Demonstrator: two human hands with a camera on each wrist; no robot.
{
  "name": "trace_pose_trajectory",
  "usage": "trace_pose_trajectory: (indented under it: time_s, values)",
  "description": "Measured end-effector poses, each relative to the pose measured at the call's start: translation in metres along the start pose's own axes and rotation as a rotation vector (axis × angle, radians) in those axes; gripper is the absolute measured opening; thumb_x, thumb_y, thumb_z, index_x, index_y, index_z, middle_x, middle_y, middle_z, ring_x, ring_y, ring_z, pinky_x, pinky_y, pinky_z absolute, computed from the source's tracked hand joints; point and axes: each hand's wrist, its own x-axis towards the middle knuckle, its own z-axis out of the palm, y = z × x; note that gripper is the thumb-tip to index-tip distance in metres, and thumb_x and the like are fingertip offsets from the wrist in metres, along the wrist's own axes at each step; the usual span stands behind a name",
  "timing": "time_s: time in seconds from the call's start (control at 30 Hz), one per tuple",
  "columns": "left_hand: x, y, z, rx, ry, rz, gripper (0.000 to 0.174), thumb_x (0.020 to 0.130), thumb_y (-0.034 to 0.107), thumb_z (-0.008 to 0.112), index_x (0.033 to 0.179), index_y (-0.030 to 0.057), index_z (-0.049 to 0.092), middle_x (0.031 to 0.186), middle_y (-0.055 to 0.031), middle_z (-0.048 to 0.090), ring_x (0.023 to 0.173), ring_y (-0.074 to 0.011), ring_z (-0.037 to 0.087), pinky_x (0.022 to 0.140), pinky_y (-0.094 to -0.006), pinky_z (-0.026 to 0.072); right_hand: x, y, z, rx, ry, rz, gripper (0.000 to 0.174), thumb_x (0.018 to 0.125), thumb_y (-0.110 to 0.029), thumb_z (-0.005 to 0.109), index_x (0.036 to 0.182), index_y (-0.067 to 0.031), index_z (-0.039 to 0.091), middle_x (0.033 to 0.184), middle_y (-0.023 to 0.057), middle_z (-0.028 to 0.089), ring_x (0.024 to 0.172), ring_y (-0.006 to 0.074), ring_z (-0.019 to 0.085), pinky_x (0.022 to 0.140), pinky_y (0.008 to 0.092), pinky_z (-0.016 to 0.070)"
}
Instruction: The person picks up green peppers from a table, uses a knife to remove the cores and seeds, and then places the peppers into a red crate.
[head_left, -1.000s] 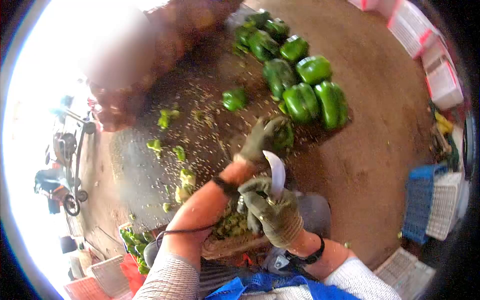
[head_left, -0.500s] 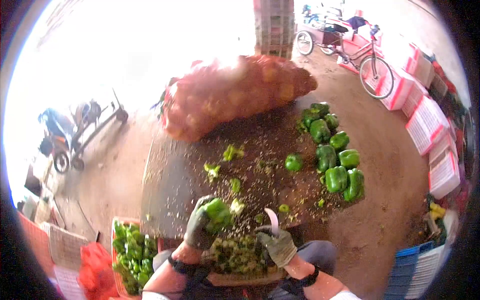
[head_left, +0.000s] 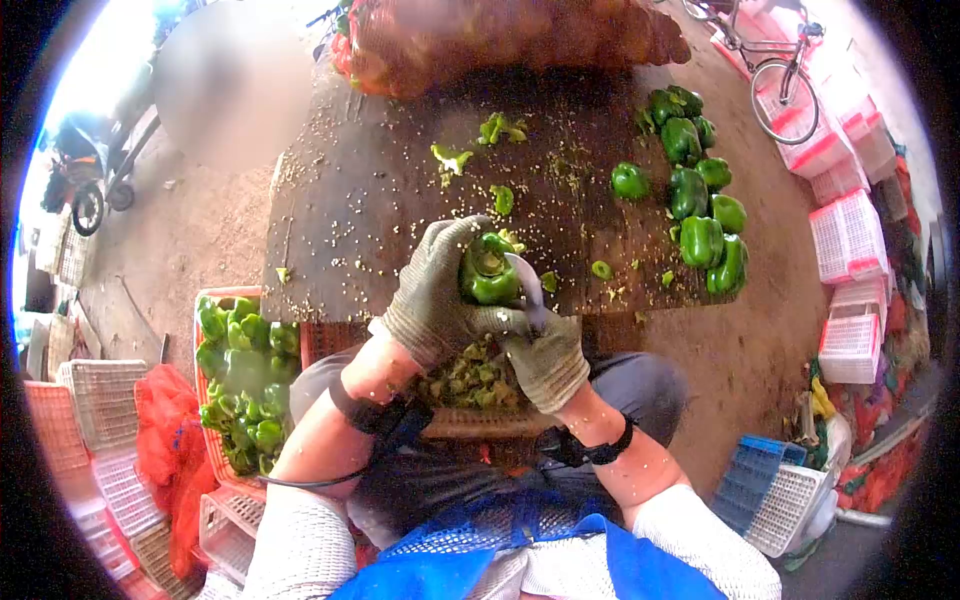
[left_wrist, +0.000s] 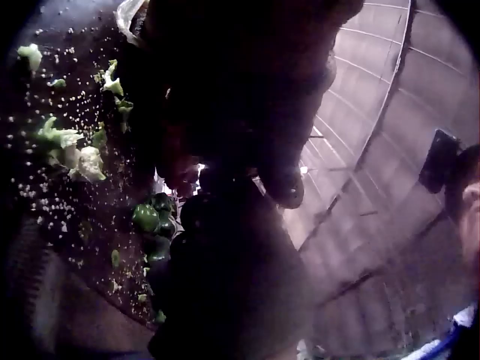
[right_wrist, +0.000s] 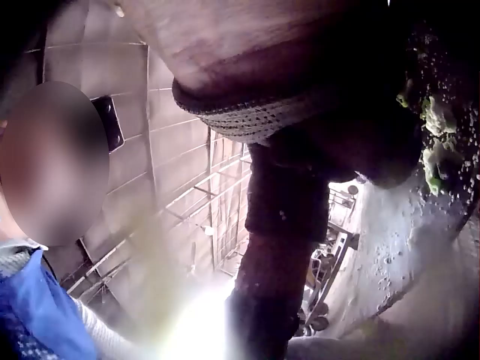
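Observation:
In the head view my gloved left hand point(head_left: 435, 290) grips a green bell pepper point(head_left: 487, 284) at the table's near edge, its stem end facing up. A knife point(head_left: 529, 282) with a short curved blade is in my gloved right hand point(head_left: 548, 365). The blade lies against the pepper's right side near the stem end, and the two hands meet just below it. Both wrist views are dark: the left hand point(left_wrist: 240, 247) is a silhouette there, and the right wrist view hides the pepper and knife.
Whole peppers point(head_left: 700, 240) line the right side of the seed-strewn table point(head_left: 350, 220). A red net sack point(head_left: 520, 40) lies at the back. Peppers fill a crate point(head_left: 205, 420) at my left. Between my knees, a container holds cut scraps point(head_left: 480, 378). Stacked crates point(head_left: 850, 240) stand right.
My left hand reached toward the right-hand peppers, then came back to the near edge with a pepper. Now it has moved right and the knife meets the pepper. The head view has shifted.

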Motion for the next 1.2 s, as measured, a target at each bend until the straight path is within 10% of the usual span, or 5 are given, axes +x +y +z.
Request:
trace_pose_trajectory:
  time_s: [0.2, 0.43, 0.7, 1.03, 1.2]
  values:
    - [0.005, 0.015, 0.003, 0.105, -0.03, -0.007, 0.095, 0.058, 0.029, 0.091, 0.135, 0.0048, 0.042, 0.121, -0.0139, 0.054, 0.112, -0.0294, 0.054, 0.097, -0.0382, 0.0454, 0.005, -0.006, 0.011, 0.166, 0.031, -0.041, 0.018, 0.084, -0.005, 0.061, 0.099, -0.0083, 0.068, 0.087, 0.0112, 0.07, 0.083, 0.0245, 0.067, 0.074, 0.0356, 0.0527]
    - [0.02, 0.025, 0.016, -0.823, 0.34, -0.454, 0.062, 0.09, 0.026, 0.068, 0.14, 0.0045, 0.037, 0.109, -0.0072, 0.06, 0.09, -0.017, 0.06, 0.08, -0.0313, 0.0525, 0.037, -0.025, 0.03, -0.196, -0.072, -0.07, 0.02, 0.091, -0.002, 0.052, 0.109, 0.001, 0.06, 0.103, 0.015, 0.067, 0.096, 0.0232, 0.064, 0.082, 0.0331, 0.0504]
    - [0.032, -0.033, -0.024, -1.442, 0.506, -0.811, 0.043, 0.094, 0.054, 0.051, 0.096, 0.013, 0.062, 0.088, -0.0051, 0.066, 0.08, -0.0189, 0.064, 0.07, -0.0341, 0.0547, -0.009, 0.069, 0.07, -0.315, -0.242, -0.086, 0.036, 0.09, -0.014, 0.061, 0.124, -0.0101, 0.053, 0.097, 0.014, 0.068, 0.086, 0.0232, 0.068, 0.076, 0.0352, 0.0545]
    - [0.018, -0.004, 0.028, -1.604, -0.236, -1.157, 0.063, 0.096, 0.059, 0.041, 0.11, 0.0013, 0.063, 0.104, -0.011, 0.068, 0.092, -0.0224, 0.064, 0.084, -0.0365, 0.0528, 0.029, 0.007, -0.03, 0.074, -0.013, -0.095, 0.093, 0.073, -0.034, 0.083, 0.146, -0.0044, 0.032, 0.135, 0.0139, 0.053, 0.116, 0.0242, 0.057, 0.093, 0.0331, 0.0489]
    - [0.017, 0.011, 0.031, -0.879, -0.318, -0.759, 0.083, 0.084, 0.068, 0.056, 0.134, 0.0037, 0.041, 0.117, -0.0064, 0.053, 0.105, -0.0138, 0.051, 0.091, -0.0294, 0.0454, 0.036, 0.01, -0.034, 0.081, -0.083, -0.166, 0.08, 0.075, -0.028, 0.079, 0.141, -0.0047, 0.039, 0.131, 0.0124, 0.054, 0.121, 0.0235, 0.052, 0.102, 0.034, 0.0415]
